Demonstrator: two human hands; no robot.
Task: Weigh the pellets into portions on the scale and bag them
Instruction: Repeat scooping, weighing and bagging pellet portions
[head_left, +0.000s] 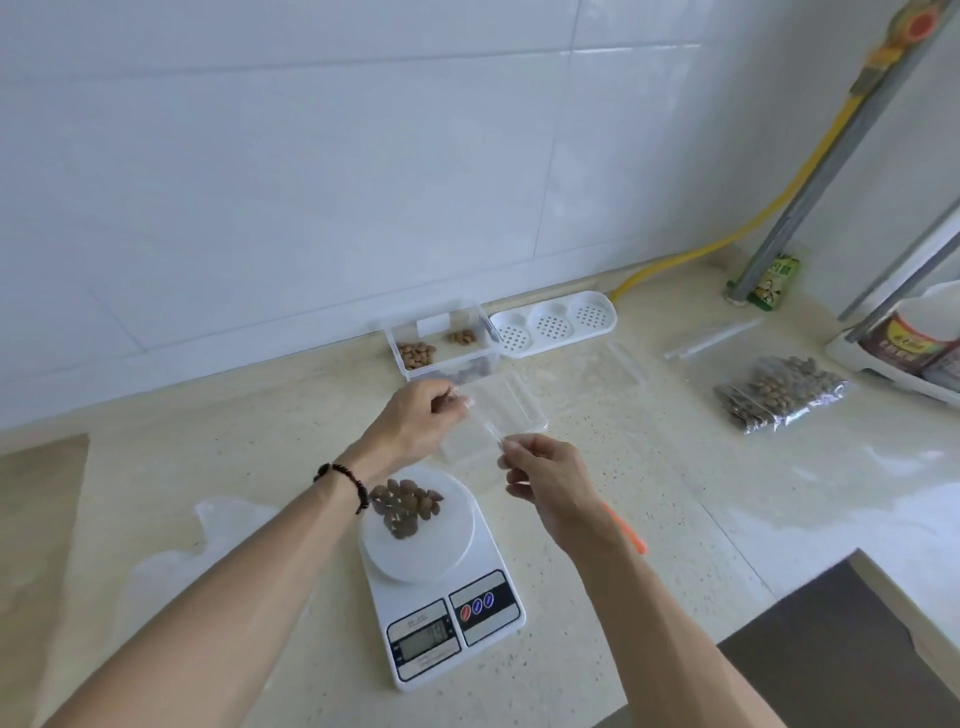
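Note:
A white digital scale (457, 618) stands on the counter in front of me, with a small heap of brown pellets (405, 506) on its round platform. Above and behind the scale, both hands hold an empty clear zip bag (475, 444) by its top edge. My left hand (415, 415) pinches the bag's far end and my right hand (540, 478) pinches the near end. A clear box (441, 345) with more pellets in its compartments sits against the wall. A filled bag of pellets (779, 392) lies at the right.
A clear lid (519, 402) lies behind the hands and a white perforated tray (553, 325) beside the box. More empty bags (711, 338) lie at the right and one (208, 540) at the left. Jars on a rack (914, 348) stand far right. An orange strip (626, 527) lies by my right wrist.

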